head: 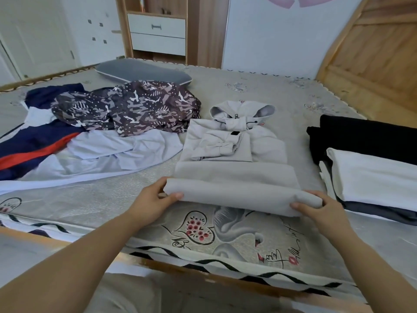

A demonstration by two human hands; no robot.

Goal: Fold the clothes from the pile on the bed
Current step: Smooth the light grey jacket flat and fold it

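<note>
A light grey hoodie [234, 154] lies flat in the middle of the bed, sleeves folded across its chest and hood pointing away from me. Its bottom hem is lifted and rolled toward the hood. My left hand [155, 199] grips the left end of that rolled hem, thumb on top. My right hand [316, 206] grips the right end the same way. To the left lies the unfolded pile: a camouflage garment [135, 107], a navy, white and orange jacket [33, 141] and a pale lilac shirt [117, 152].
A stack of folded clothes, white [372, 177] over dark grey with a black piece [365, 136] behind, sits at the right. A grey pillow [142, 71] lies at the far side. The wooden headboard [372, 53] rises at the right; the bed's wooden edge [203, 272] is near me.
</note>
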